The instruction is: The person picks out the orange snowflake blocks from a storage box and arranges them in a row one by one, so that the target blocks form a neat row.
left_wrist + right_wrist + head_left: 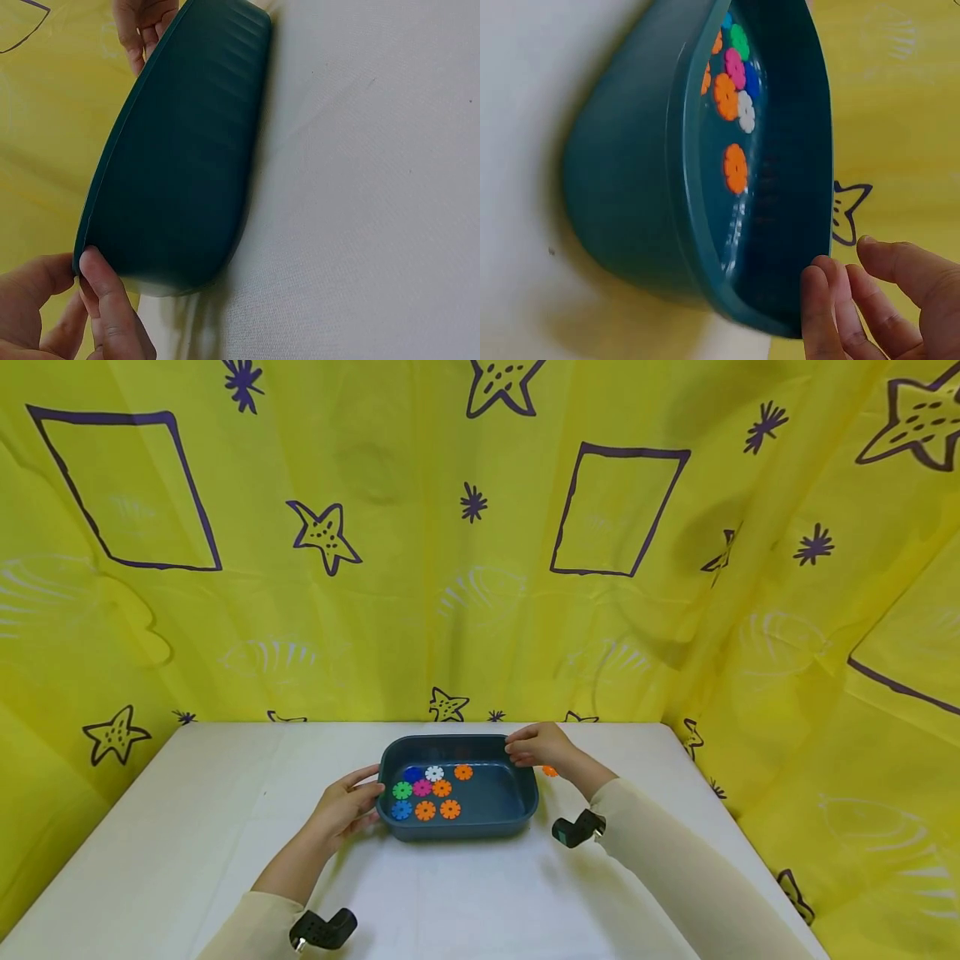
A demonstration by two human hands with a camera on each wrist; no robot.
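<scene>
A dark teal plastic basin [480,832] stands in the middle of the white table, with several flat, notched flower-shaped discs in its left part: orange [425,811], blue [401,810], green [402,790], pink [422,787] and white [434,773]. My left hand [341,808] grips the basin's left rim, fingers on both sides of the edge in the left wrist view. At the far right corner, my right hand [543,746] holds the rim, one finger raised off it in the right wrist view. Whether the basin's bottom touches the table cannot be told.
Another orange disc [551,771] lies on the table [247,810] just right of the basin, partly hidden by my right wrist. A yellow patterned curtain [420,635] hangs behind the table and along its sides. Each wrist wears a small black camera [322,930].
</scene>
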